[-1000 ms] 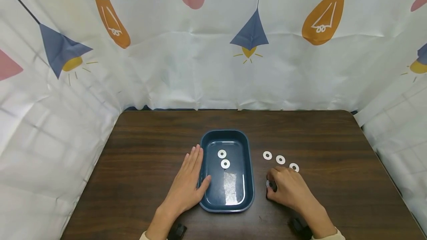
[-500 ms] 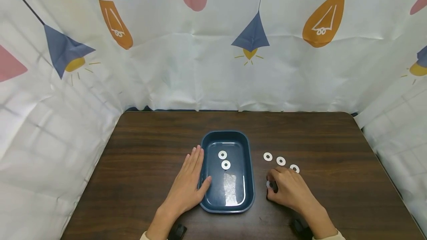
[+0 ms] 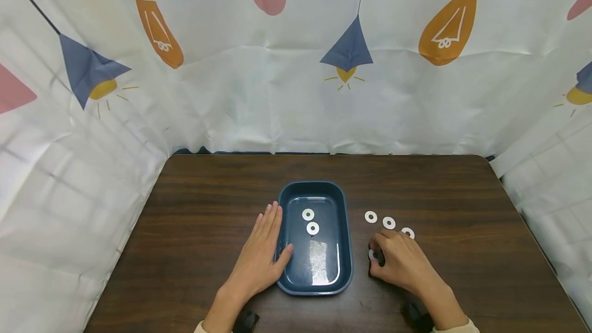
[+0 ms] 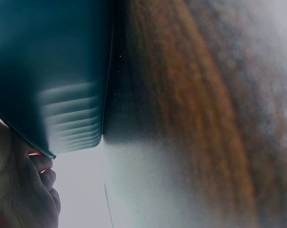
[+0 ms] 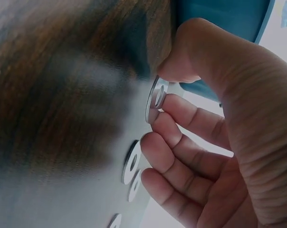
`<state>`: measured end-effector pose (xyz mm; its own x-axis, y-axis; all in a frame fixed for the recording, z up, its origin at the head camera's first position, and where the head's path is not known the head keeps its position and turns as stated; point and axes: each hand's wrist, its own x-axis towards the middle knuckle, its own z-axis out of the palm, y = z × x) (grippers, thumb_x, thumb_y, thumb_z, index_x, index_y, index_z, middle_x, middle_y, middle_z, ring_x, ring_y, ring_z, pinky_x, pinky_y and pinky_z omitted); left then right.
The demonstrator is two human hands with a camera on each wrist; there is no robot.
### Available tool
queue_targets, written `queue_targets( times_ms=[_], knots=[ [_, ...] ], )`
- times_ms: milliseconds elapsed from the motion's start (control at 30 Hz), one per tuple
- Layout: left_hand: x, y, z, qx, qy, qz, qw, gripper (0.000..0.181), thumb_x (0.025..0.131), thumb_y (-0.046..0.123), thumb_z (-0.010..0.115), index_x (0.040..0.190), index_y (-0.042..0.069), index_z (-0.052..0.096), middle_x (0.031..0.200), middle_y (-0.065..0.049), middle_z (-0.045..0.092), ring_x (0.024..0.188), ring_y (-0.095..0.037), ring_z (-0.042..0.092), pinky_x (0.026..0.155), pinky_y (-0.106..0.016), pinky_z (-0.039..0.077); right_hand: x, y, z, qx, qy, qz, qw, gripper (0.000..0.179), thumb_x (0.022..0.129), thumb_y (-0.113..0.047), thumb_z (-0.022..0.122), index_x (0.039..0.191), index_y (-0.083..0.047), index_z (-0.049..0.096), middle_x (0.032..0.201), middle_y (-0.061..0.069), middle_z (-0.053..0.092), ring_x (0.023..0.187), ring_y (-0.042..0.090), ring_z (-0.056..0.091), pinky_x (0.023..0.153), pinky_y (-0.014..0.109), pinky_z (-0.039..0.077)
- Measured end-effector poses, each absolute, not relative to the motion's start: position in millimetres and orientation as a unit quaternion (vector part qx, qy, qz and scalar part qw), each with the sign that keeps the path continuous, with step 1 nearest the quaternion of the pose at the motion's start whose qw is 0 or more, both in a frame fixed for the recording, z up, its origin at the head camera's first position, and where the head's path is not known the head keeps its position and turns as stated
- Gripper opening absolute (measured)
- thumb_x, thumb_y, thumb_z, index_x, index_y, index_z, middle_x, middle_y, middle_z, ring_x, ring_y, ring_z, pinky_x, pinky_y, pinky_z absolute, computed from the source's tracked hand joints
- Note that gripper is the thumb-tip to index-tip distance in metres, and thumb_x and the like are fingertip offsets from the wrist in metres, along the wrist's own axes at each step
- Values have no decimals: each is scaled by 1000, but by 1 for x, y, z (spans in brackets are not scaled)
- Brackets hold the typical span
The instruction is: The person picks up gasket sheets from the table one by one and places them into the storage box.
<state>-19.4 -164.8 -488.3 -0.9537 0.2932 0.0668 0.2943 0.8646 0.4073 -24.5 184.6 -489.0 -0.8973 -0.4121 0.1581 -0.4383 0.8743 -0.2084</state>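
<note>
My right hand (image 3: pixel 401 258) is low over the table, right of the blue tray (image 3: pixel 348 251). Its thumb and fingertips pinch a flat washer (image 5: pixel 157 97) by its edges, close to the wood in the right wrist view. On the tray's left rim rests my left hand (image 3: pixel 260 253), fingers straight and thumb reaching over the edge. Two white-looking washers, one farther back (image 3: pixel 303 214) and one nearer (image 3: pixel 308 228), lie inside the tray. Three more lie in a slanting row beyond my right hand: a left washer (image 3: pixel 366 217), a middle washer (image 3: pixel 384 223) and a right washer (image 3: pixel 410 230).
The dark wooden table (image 3: pixel 208 189) extends to both sides of the tray. Behind it and at the sides hangs a white curtain (image 3: pixel 277 102) printed with lamps and bulbs. Black wrist bands, one left (image 3: pixel 247 320) and one right (image 3: pixel 415 316), show near the front.
</note>
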Motion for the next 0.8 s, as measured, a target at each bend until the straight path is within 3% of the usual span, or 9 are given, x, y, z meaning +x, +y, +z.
queue_targets(
  times_ms=[400, 633, 800],
  knots=[
    [-20, -165, -487, -150, -967, -208, -6, 93, 101, 46, 64, 171, 13, 12, 181, -4, 8, 169, -20, 4, 136, -55, 20, -30, 182, -480, 253, -958, 113, 81, 21, 72, -27, 84, 80, -25, 65, 76, -14, 55, 69, 4, 48, 65, 26, 46],
    [-20, -166, -489, -168, -964, -206, 21, 89, 102, 43, 62, 170, 8, 18, 180, -8, 13, 168, -26, 14, 138, -47, 17, -34, 179, -472, 275, -949, 112, 105, 22, 70, -26, 84, 79, -23, 65, 76, -13, 57, 70, 6, 47, 70, 32, 50],
    [-19, -166, -489, -168, -964, -206, 20, 88, 102, 44, 62, 170, 9, 17, 181, -2, 6, 169, -25, 14, 138, -46, 16, -35, 178, -463, 285, -944, 105, 126, 22, 69, -25, 84, 78, -21, 64, 75, -11, 58, 70, 7, 47, 69, 31, 47]
  ],
)
